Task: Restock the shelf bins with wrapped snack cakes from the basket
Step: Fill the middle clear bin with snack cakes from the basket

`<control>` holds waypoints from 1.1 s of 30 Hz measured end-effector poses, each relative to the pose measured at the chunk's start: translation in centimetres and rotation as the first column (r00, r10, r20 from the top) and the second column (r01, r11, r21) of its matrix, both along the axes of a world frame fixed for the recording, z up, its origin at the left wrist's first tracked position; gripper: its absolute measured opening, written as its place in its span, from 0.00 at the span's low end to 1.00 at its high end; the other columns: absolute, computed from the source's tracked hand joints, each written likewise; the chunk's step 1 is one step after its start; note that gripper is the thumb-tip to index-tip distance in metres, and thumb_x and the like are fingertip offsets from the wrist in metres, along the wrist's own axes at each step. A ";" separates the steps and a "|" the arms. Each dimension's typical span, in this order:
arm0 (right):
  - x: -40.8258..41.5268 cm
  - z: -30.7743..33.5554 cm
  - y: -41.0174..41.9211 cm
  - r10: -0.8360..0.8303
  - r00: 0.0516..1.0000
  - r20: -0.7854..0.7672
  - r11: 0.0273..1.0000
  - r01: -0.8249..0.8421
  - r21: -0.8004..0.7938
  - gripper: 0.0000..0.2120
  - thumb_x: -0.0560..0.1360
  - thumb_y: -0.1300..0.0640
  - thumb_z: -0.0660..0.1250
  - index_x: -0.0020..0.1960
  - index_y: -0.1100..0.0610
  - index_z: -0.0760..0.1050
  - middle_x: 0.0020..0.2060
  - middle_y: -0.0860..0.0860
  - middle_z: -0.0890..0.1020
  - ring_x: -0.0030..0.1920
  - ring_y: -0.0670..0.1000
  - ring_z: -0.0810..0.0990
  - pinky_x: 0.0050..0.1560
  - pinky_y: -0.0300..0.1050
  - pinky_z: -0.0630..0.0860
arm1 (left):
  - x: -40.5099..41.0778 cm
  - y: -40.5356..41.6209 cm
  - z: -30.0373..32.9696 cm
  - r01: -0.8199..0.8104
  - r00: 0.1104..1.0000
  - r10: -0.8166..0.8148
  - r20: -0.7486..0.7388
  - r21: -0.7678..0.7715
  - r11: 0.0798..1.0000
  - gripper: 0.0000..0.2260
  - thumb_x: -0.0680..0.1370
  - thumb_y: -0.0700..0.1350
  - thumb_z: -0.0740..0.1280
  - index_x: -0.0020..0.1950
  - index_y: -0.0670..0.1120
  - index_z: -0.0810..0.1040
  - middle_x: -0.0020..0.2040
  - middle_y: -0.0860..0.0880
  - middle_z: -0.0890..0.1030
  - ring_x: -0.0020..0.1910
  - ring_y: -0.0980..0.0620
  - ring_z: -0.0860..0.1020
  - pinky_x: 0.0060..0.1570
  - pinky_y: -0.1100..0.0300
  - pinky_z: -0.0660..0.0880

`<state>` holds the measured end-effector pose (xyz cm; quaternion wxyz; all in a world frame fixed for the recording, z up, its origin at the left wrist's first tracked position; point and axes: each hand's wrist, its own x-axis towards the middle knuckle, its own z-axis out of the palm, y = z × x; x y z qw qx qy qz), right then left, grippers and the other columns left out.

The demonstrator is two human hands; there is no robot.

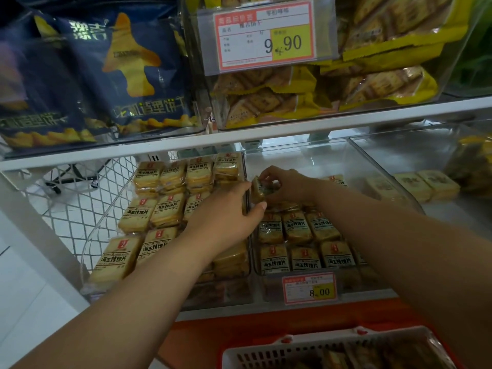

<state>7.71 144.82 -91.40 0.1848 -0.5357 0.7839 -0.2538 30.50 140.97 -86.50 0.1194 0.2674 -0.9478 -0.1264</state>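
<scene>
Head view, nearest first: the white basket [332, 350] at the bottom edge holds more wrapped packs, so stock is left to shelve. Beyond it, on the lower shelf, the right bin [372, 161] has 2 neat front rows of darker snack cakes [306, 243], while its back half is mostly bare. The right hand [287, 183] pinches 1 cake [259, 191] on edge against that bin's left wall, just behind the rows. The left hand [231, 211], fingers straight, reaches across the left bin [106, 209] toward that pack; contact is unclear. The left bin's yellow cakes [159, 211] look nearly full. Judged so, roughly halfway.
</scene>
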 end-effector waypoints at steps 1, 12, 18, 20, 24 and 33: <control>0.0 -0.1 -0.1 -0.014 0.998 -0.067 1.000 0.015 0.009 0.29 0.70 0.42 0.73 0.67 0.43 0.67 0.65 0.54 0.74 0.65 0.57 0.69 0.65 0.59 0.70 | 0.0 0.0 0.0 0.002 1.000 -0.002 0.000 0.002 1.000 0.28 0.79 0.64 0.59 0.76 0.55 0.63 0.72 0.51 0.71 0.69 0.48 0.71 0.57 0.57 0.68; 1.0 -0.5 0.2 0.026 0.865 -0.500 0.997 0.013 0.074 0.31 0.75 0.37 0.65 0.75 0.42 0.63 0.73 0.52 0.63 0.70 0.57 0.64 0.68 0.57 0.64 | -0.2 0.1 -0.2 -0.004 1.000 0.004 0.007 -0.018 1.000 0.29 0.79 0.64 0.58 0.77 0.54 0.62 0.73 0.50 0.70 0.69 0.47 0.70 0.59 0.56 0.67; 0.7 0.5 2.5 -0.052 0.909 -0.414 0.999 0.047 -0.023 0.30 0.71 0.45 0.74 0.70 0.47 0.70 0.68 0.52 0.69 0.67 0.55 0.66 0.65 0.54 0.68 | -0.1 0.1 -0.3 0.001 1.000 0.000 0.005 -0.014 1.000 0.29 0.80 0.64 0.57 0.78 0.54 0.61 0.73 0.49 0.71 0.69 0.46 0.71 0.54 0.58 0.66; 0.6 0.5 3.2 -0.048 0.908 -0.417 0.999 0.045 -0.018 0.26 0.72 0.45 0.73 0.68 0.47 0.73 0.65 0.52 0.71 0.65 0.55 0.68 0.63 0.53 0.69 | -0.1 0.1 -0.3 -0.007 1.000 0.007 0.005 -0.021 1.000 0.29 0.80 0.64 0.57 0.78 0.54 0.61 0.72 0.48 0.72 0.67 0.46 0.72 0.51 0.60 0.64; 1.2 -0.2 3.0 -0.049 0.917 -0.397 0.999 0.053 -0.001 0.18 0.75 0.48 0.69 0.64 0.47 0.76 0.62 0.51 0.73 0.63 0.54 0.69 0.61 0.54 0.71 | -0.1 0.3 -0.1 -0.008 1.000 0.009 0.017 -0.031 0.999 0.29 0.80 0.64 0.57 0.78 0.53 0.61 0.72 0.48 0.72 0.68 0.46 0.71 0.51 0.59 0.64; 3.5 1.0 5.4 -0.125 0.932 -0.339 0.992 0.114 -0.052 0.24 0.76 0.49 0.69 0.70 0.49 0.72 0.65 0.54 0.73 0.65 0.56 0.69 0.65 0.52 0.68 | 0.0 0.7 -0.1 0.005 0.998 -0.002 0.069 -0.036 0.999 0.28 0.82 0.63 0.53 0.79 0.52 0.58 0.75 0.47 0.68 0.71 0.45 0.69 0.55 0.57 0.67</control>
